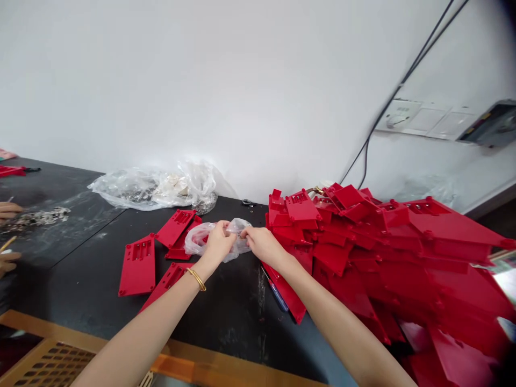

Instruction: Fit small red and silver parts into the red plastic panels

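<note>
Both my hands are on a clear plastic bag (pixel 195 240) in the middle of the black table. My left hand (pixel 220 242), with a gold bangle at the wrist, is closed on the bag's left part. At its right side, the fingers of my right hand (pixel 260 243) are pinched together by the bag's edge; small dark bits show at the fingertips, too small to name. Left of the bag lie several red plastic panels (pixel 137 266) with slots. A screwdriver (pixel 278 293) with a blue handle lies below my right hand, beside a red panel.
A large heap of red panels (pixel 355 247) fills the right side. Against the wall lies a clear bag of metal parts (pixel 149 188). Another person's hands (pixel 7 263) are at the far left, near a pile of small metal pieces (pixel 38 217). A yellow basket (pixel 60 363) stands below the table's edge.
</note>
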`<action>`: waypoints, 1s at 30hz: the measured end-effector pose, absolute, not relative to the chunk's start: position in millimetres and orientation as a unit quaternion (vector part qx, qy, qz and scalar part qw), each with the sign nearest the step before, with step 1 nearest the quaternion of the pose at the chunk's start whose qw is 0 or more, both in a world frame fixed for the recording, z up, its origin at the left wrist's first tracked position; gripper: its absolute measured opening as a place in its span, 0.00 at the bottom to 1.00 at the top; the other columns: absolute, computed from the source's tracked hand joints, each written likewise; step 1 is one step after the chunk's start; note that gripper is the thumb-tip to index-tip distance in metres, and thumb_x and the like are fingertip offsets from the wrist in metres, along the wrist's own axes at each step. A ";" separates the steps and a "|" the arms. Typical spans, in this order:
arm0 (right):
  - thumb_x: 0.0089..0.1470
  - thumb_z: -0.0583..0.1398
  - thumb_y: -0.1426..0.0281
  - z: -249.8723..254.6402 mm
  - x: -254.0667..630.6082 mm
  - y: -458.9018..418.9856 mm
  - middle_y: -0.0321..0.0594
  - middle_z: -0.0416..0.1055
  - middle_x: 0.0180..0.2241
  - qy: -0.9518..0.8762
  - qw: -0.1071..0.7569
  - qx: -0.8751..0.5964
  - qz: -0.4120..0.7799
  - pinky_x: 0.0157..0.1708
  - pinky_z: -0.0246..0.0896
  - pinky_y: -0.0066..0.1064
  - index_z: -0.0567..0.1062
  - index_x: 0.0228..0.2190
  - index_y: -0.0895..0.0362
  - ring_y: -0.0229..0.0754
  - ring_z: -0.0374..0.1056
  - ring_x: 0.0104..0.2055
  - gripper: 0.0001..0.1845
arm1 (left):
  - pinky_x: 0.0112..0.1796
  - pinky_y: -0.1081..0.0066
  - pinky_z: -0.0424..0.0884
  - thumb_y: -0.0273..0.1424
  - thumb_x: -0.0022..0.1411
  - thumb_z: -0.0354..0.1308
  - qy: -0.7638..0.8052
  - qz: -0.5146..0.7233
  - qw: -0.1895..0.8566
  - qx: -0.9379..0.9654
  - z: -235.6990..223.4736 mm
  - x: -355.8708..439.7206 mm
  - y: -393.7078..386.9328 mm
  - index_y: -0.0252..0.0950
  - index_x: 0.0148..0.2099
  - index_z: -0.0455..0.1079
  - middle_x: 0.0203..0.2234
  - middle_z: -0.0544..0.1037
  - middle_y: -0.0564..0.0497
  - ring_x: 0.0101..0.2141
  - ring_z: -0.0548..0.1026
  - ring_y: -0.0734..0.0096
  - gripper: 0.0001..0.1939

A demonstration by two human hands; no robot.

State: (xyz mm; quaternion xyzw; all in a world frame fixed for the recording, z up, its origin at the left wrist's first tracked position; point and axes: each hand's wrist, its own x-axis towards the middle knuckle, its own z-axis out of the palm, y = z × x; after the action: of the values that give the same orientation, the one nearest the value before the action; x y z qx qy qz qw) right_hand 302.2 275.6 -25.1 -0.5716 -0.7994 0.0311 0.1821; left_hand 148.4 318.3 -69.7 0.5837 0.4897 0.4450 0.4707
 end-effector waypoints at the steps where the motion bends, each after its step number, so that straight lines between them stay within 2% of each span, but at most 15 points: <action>1: 0.62 0.53 0.77 -28.4 305.3 265.4 0.35 0.79 0.39 -0.796 0.177 -0.579 0.020 0.41 0.64 0.24 0.76 0.41 0.52 0.38 0.75 0.41 0.13 | 0.24 0.73 0.65 0.26 0.54 0.60 0.495 0.442 0.456 0.593 -70.1 147.5 317.4 0.36 0.45 0.65 0.25 0.71 0.57 0.19 0.67 0.76 0.16; 3: 0.66 0.50 0.74 -38.5 311.2 236.5 0.39 0.77 0.46 -0.776 0.172 -0.607 -0.018 0.47 0.64 0.26 0.72 0.48 0.51 0.39 0.73 0.48 0.15 | 0.28 0.72 0.66 0.26 0.52 0.60 0.497 0.438 0.426 0.616 -70.2 143.4 315.2 0.36 0.47 0.66 0.27 0.72 0.56 0.22 0.69 0.74 0.18; 4: 0.67 0.49 0.74 -46.2 313.8 219.5 0.42 0.77 0.46 -0.758 0.164 -0.630 -0.040 0.47 0.65 0.30 0.72 0.48 0.53 0.42 0.73 0.49 0.15 | 0.30 0.71 0.67 0.26 0.52 0.60 0.495 0.437 0.414 0.627 -70.1 140.7 313.6 0.37 0.47 0.66 0.29 0.73 0.55 0.24 0.70 0.72 0.18; 5: 0.66 0.50 0.73 -56.0 316.1 202.6 0.45 0.77 0.43 -0.743 0.145 -0.651 -0.056 0.43 0.67 0.32 0.73 0.46 0.54 0.45 0.74 0.45 0.14 | 0.32 0.70 0.67 0.27 0.52 0.60 0.492 0.434 0.404 0.638 -70.1 138.0 311.8 0.37 0.47 0.67 0.30 0.74 0.54 0.27 0.71 0.71 0.18; 7: 0.60 0.56 0.76 -80.7 319.6 174.1 0.46 0.77 0.32 -0.719 0.095 -0.684 -0.081 0.28 0.67 0.33 0.75 0.37 0.56 0.49 0.76 0.32 0.08 | 0.34 0.69 0.68 0.27 0.52 0.60 0.488 0.424 0.390 0.656 -71.5 133.5 307.3 0.37 0.45 0.68 0.30 0.74 0.54 0.29 0.72 0.68 0.16; 10: 0.50 0.59 0.84 -119.9 321.8 155.2 0.46 0.76 0.30 -0.699 0.042 -0.705 -0.113 0.19 0.63 0.31 0.75 0.34 0.56 0.50 0.76 0.28 0.13 | 0.33 0.69 0.68 0.29 0.53 0.59 0.487 0.409 0.383 0.670 -79.2 130.5 300.2 0.37 0.43 0.68 0.26 0.73 0.55 0.28 0.73 0.66 0.13; 13: 0.49 0.57 0.87 -145.1 322.9 160.6 0.46 0.76 0.33 -0.682 0.022 -0.716 -0.145 0.18 0.63 0.29 0.75 0.35 0.55 0.49 0.76 0.28 0.17 | 0.30 0.70 0.68 0.31 0.56 0.57 0.481 0.402 0.388 0.676 -90.9 128.7 296.6 0.38 0.42 0.67 0.24 0.72 0.56 0.26 0.73 0.66 0.10; 20: 0.50 0.55 0.87 -163.4 331.5 171.8 0.46 0.73 0.34 -0.667 0.025 -0.724 -0.171 0.17 0.62 0.28 0.74 0.32 0.55 0.47 0.76 0.28 0.16 | 0.27 0.70 0.69 0.32 0.59 0.54 0.478 0.402 0.403 0.670 -105.9 116.0 299.0 0.37 0.45 0.66 0.25 0.73 0.56 0.23 0.73 0.69 0.11; 25: 0.53 0.53 0.80 -155.6 338.5 163.2 0.40 0.73 0.32 -0.693 0.070 -0.702 -0.146 0.18 0.61 0.28 0.71 0.33 0.51 0.43 0.75 0.25 0.13 | 0.30 0.68 0.72 0.30 0.60 0.54 0.487 0.407 0.389 0.668 -104.2 114.2 292.0 0.35 0.49 0.66 0.31 0.76 0.51 0.25 0.74 0.69 0.15; 28: 0.56 0.53 0.71 -116.1 338.5 166.1 0.42 0.75 0.37 -0.672 0.148 -0.715 -0.126 0.21 0.62 0.33 0.70 0.37 0.49 0.46 0.75 0.27 0.08 | 0.36 0.64 0.75 0.29 0.60 0.54 0.487 0.416 0.370 0.673 -100.1 113.9 281.9 0.33 0.56 0.63 0.37 0.77 0.46 0.32 0.76 0.64 0.21; 30: 0.55 0.55 0.66 -74.1 331.9 177.0 0.42 0.76 0.38 -0.649 0.213 -0.722 -0.107 0.24 0.63 0.35 0.71 0.37 0.48 0.47 0.75 0.29 0.07 | 0.42 0.60 0.75 0.28 0.61 0.54 0.482 0.426 0.354 0.679 -96.7 110.1 270.0 0.32 0.61 0.59 0.45 0.76 0.40 0.42 0.76 0.59 0.25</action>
State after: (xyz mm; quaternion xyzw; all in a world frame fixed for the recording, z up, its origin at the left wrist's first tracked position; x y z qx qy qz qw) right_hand 331.9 177.0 -74.1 -0.7222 -0.6493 -0.1074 0.2127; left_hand 110.1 270.0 -96.7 0.6789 0.4818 0.4261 0.3542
